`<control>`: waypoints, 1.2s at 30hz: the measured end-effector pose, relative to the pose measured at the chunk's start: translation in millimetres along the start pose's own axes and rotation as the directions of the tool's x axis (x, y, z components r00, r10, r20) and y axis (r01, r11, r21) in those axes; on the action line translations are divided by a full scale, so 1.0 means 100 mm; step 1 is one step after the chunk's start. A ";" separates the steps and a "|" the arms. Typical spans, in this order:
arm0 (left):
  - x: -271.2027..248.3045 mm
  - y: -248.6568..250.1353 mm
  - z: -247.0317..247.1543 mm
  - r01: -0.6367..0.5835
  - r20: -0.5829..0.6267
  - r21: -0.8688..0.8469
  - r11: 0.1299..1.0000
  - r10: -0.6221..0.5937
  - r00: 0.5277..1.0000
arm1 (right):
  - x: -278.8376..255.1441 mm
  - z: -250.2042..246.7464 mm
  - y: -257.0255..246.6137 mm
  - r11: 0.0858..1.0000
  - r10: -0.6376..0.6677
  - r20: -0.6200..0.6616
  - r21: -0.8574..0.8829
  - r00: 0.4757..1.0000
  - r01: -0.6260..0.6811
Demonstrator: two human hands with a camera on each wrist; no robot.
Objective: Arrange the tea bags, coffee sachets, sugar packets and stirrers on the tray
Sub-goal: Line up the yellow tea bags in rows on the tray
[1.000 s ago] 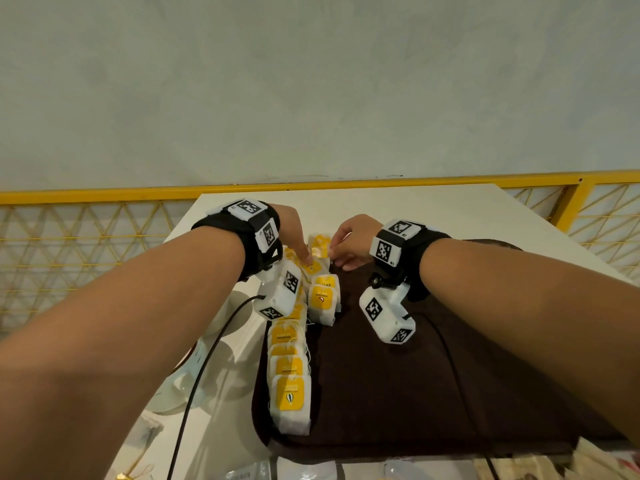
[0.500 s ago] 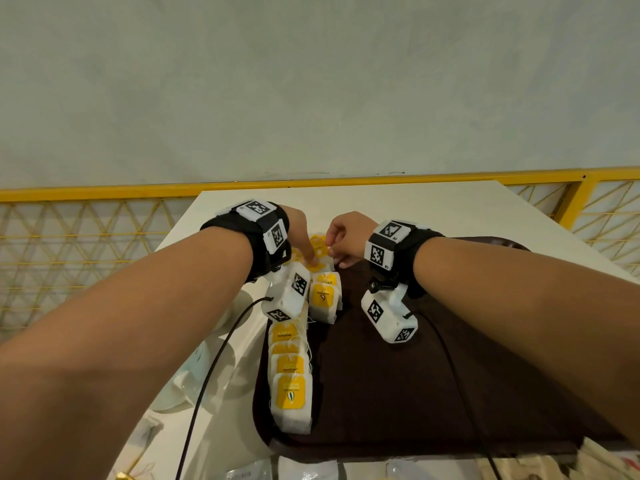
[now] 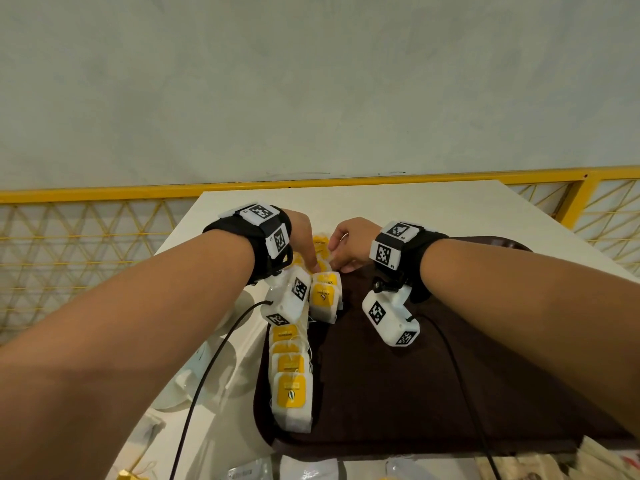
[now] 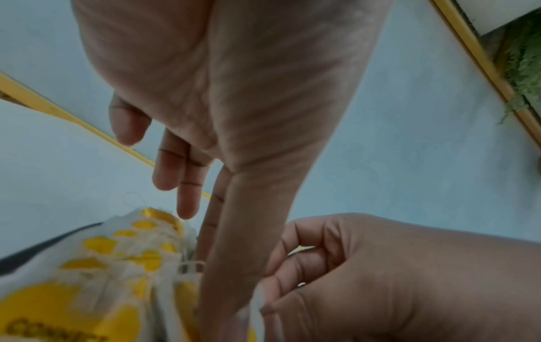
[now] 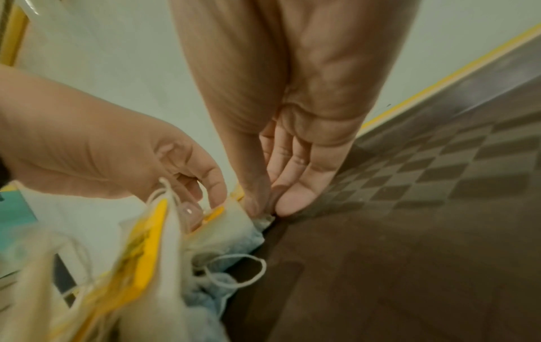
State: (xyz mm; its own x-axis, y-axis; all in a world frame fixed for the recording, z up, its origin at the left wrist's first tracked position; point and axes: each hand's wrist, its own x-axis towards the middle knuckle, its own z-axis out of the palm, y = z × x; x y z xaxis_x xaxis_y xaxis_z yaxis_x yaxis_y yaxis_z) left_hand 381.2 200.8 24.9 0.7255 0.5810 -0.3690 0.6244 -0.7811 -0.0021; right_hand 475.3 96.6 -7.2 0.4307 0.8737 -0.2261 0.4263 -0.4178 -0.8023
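Yellow-tagged tea bags [image 3: 320, 251] lie between both hands' fingertips on the tray [image 3: 450, 393].

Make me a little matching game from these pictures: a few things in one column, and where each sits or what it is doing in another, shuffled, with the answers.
Things:
1. tray
2. tea bags
3. left hand
4. right hand

States:
A. lined up in a row along the tray's left edge
B. dark brown, mostly bare, lying on the white table
C. fingers curled, pinching a tea bag at the row's far end
D. fingertips down on the tea bags at the row's far end

Pairs: 1-B, 2-A, 3-D, 4-C
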 end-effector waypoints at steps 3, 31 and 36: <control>-0.02 0.01 0.02 -0.012 -0.009 0.018 1.000 0.012 1.000 | -0.02 0.01 0.01 1.000 -0.025 -0.007 -0.013 1.000 0.025; 0.31 -0.18 -0.03 -0.091 -0.194 -0.391 0.916 0.014 0.981 | 0.14 0.00 -0.04 0.996 0.044 -0.037 0.082 0.998 -0.041; 0.35 -0.19 -0.05 -0.100 -0.205 -0.401 0.911 0.017 0.979 | 0.09 -0.01 -0.02 0.998 0.006 -0.024 0.058 1.000 -0.005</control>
State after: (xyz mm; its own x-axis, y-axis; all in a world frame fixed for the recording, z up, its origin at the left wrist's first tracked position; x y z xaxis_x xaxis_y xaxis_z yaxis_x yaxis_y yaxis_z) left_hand 395.8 237.4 16.8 0.7800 0.6021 -0.1704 0.6121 -0.6775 0.4079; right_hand 479.5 104.9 -7.3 0.4527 0.8647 -0.2175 0.3771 -0.4067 -0.8321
